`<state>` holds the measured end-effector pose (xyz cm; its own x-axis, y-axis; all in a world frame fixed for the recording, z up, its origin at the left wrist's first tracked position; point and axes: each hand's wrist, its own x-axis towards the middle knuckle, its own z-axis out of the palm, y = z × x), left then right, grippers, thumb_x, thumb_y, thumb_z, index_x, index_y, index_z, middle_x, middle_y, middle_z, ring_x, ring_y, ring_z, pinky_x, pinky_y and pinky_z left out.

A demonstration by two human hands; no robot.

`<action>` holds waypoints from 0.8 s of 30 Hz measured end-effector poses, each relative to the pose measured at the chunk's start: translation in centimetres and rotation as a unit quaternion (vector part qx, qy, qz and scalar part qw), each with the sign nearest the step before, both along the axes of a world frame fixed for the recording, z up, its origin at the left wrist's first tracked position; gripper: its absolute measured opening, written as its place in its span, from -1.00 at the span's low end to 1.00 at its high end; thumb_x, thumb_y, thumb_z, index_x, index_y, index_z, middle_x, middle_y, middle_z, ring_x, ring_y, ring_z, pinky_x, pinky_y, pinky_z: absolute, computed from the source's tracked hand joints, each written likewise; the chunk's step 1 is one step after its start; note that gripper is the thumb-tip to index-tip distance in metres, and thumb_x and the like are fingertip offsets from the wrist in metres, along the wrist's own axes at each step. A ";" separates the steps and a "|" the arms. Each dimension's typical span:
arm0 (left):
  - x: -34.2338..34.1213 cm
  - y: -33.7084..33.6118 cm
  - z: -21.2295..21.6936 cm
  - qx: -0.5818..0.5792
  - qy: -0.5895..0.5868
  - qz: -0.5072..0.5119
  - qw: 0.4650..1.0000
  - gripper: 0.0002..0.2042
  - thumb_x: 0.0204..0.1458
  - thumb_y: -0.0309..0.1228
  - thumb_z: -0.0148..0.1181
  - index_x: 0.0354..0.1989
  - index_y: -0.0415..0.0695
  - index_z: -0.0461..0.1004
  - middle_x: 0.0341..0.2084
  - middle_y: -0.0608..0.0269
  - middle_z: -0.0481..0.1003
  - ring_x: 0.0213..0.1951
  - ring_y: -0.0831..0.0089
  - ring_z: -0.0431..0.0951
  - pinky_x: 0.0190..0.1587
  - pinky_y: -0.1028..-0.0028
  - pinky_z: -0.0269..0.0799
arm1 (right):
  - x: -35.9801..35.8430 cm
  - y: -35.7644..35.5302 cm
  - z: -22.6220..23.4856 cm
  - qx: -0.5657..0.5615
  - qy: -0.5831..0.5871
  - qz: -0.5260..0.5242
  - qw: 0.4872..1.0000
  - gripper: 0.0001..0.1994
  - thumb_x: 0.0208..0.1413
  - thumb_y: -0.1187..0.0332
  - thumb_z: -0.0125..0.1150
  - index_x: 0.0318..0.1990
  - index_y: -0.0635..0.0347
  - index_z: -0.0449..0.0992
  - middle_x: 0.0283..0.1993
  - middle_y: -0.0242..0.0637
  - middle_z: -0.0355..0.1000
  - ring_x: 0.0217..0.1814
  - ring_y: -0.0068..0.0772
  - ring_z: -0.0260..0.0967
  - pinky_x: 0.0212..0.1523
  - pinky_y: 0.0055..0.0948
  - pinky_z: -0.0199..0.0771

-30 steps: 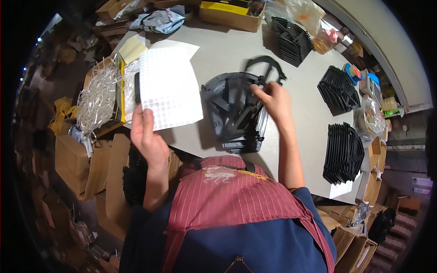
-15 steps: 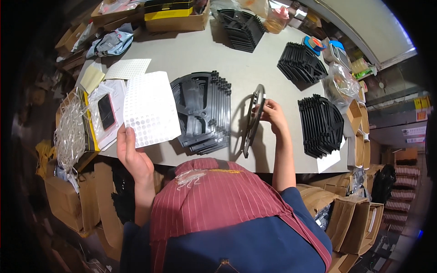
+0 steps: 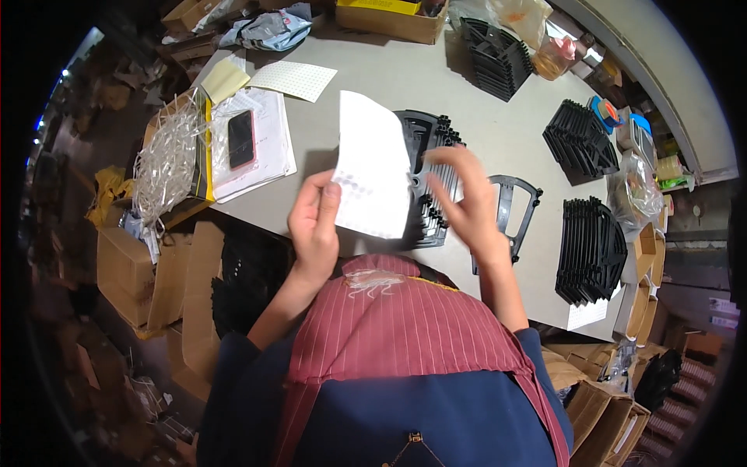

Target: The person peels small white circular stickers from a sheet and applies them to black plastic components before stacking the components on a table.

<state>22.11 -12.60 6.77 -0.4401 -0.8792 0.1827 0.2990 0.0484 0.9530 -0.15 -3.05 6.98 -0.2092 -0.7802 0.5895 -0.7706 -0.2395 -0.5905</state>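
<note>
My left hand [image 3: 315,226] pinches the lower left edge of a white sheet of small round stickers [image 3: 372,156] between thumb and fingers. The sheet is tilted above the table and hides part of a stack of black fan-shaped plastic parts [image 3: 420,124]. Over that stack, close to the sheet's right edge, is my right hand [image 3: 475,206], slightly blurred. Its thumb and forefinger are apart, and nothing shows between them. A single black plastic frame [image 3: 532,204] lies flat on the table just right of my right hand.
More stacks of black parts stand at the far side [image 3: 498,58], the right [image 3: 580,140] and the near right [image 3: 593,253]. At left lie a phone [image 3: 242,140] on papers, another sticker sheet [image 3: 296,79] and a heap of clear strips [image 3: 167,159]. Cardboard boxes [image 3: 124,268] flank the table.
My right hand has let go of the black frame, which now lies on the table, and has moved left toward the sticker sheet. The view has shifted left.
</note>
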 end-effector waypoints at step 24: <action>6.2 -6.7 0.2 0.117 0.097 0.188 0.970 -0.78 0.37 -0.40 0.04 -0.03 -0.33 0.48 -0.14 0.13 0.59 -0.10 0.43 0.60 0.04 0.46 0.46 | -1.3 -9.0 -2.5 0.127 -0.233 0.004 0.964 -0.82 0.24 0.38 0.24 -0.20 0.36 0.57 -0.29 -0.36 0.57 -0.20 -0.61 0.46 -0.10 -0.52 0.47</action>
<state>28.26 -19.35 7.01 -0.0573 -0.9983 0.0061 0.4765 -0.0220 0.8789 -1.47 -12.04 4.51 -0.3992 -0.8892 0.2234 -0.4068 -0.0466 -0.9123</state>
